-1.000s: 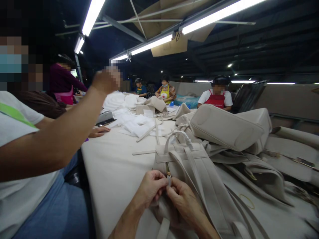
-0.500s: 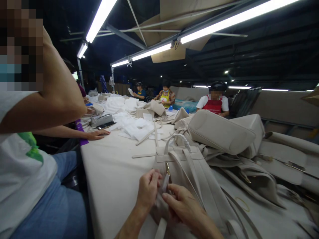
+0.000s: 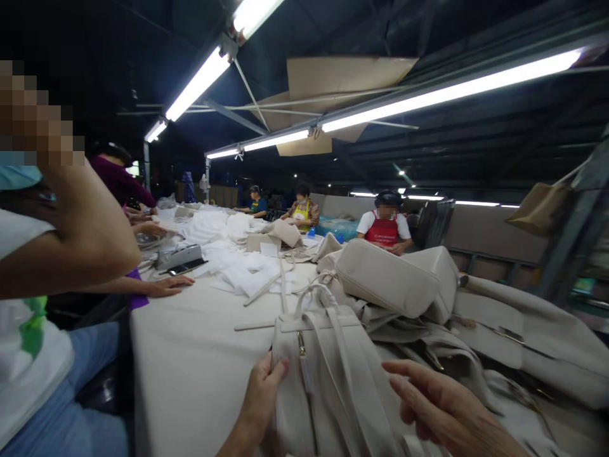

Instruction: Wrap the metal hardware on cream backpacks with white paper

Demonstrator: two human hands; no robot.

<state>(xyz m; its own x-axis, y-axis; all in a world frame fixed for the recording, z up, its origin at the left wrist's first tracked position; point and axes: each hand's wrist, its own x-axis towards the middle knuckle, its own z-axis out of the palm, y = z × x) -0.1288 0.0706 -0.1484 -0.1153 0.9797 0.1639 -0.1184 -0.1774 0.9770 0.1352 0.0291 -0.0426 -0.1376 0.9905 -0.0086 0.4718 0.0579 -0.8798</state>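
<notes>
A beige bag (image 3: 328, 381) with straps, a top handle and a gold zipper (image 3: 301, 343) lies upright in front of me on the pale table. The zipper pull is covered with a pale wrapped tab (image 3: 307, 374). At the bag's left edge, my left hand (image 3: 264, 390) grips it, thumb on the front and fingers hidden behind. My right hand (image 3: 428, 400) is to the right of the bag, fingers apart and holding nothing, slightly blurred.
Beige bags (image 3: 387, 276) are piled at the right. White sheets (image 3: 238, 270) cover the table's middle. A person's hand (image 3: 169, 285) rests on the left table edge (image 3: 143, 355); other people sit along the far side.
My right hand has let go of the zipper tab and moved right. My left hand has moved from the tab to the bag's left edge. The view has tilted up and shifted right.
</notes>
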